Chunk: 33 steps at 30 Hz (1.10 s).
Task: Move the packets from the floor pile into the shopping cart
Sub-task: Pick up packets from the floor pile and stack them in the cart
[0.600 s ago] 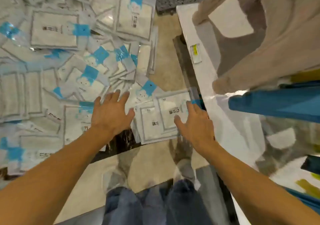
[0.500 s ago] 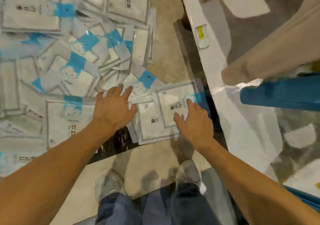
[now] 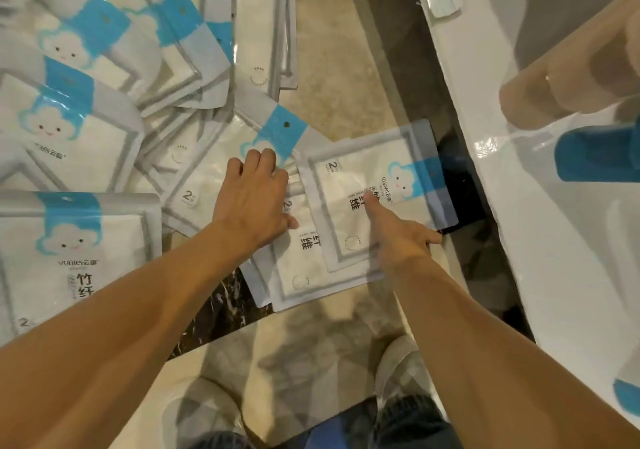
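Here, both hands work the nearest packets at the edge of the floor pile.
The right hand (image 3: 398, 237) pinches the topmost white-and-grey plastic packet with a blue cloud face (image 3: 374, 202), thumb on its front and fingers curled round its right edge; the left hand (image 3: 251, 199) rests flat, fingers straight, on the overlapping packet beneath (image 3: 294, 268); more such packets (image 3: 86, 102) cover the beige tiled floor (image 3: 332, 67) to the left; a white shelf base (image 3: 502, 171) stands at right.

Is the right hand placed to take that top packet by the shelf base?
Probably yes: the right hand already lies on the top packet, thumb on its face, fingers at its near edge; nothing covers it.
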Tool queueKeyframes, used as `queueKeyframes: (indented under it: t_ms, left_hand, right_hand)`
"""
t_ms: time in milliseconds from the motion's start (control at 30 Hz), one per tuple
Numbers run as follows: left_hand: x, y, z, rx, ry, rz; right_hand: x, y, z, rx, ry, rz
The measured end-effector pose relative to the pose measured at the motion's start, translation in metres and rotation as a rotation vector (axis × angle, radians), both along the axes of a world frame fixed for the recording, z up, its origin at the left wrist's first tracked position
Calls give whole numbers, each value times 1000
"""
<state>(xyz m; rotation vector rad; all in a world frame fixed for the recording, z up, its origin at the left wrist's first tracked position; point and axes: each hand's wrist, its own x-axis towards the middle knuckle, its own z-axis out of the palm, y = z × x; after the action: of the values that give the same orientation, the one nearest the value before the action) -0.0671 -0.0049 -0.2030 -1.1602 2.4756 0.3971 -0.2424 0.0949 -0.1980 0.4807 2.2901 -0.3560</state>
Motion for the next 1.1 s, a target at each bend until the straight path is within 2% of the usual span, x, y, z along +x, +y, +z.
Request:
queueKeyframes:
  t_ms: [200,333,433,567,633,767,867,967,1100]
  left_hand:
    - [-3,-7,0,133,-47,66]
    - [10,-26,9,185,-31,138]
    - [24,-45,24,249,-100,235]
    - [32,-67,43,335,-334,131]
    - [26,-71,41,424,-338,123]
    - [18,-60,29,629,-157,121]
    - [29,-49,35,781,69,220]
    - [52,-47,54,851,264,473]
    - [103,-54,91,712,432,879]
  right_hand:
    - [-8,-1,-4,-198,-34,-385]
    - [-2,12,-1,-341,-89,-436]
    - [4,16,-3,-457,-117,-497]
    - [8,21,-4,-565,-151,-564]
    - [9,23,-2,-585,-189,-543]
    - [10,22,2,-619,-252,-476]
    - [8,19,12,-661,-290,-443]
    - [7,16,29,-685,-325,-374]
    - [13,5,74,-733,-423,-270]
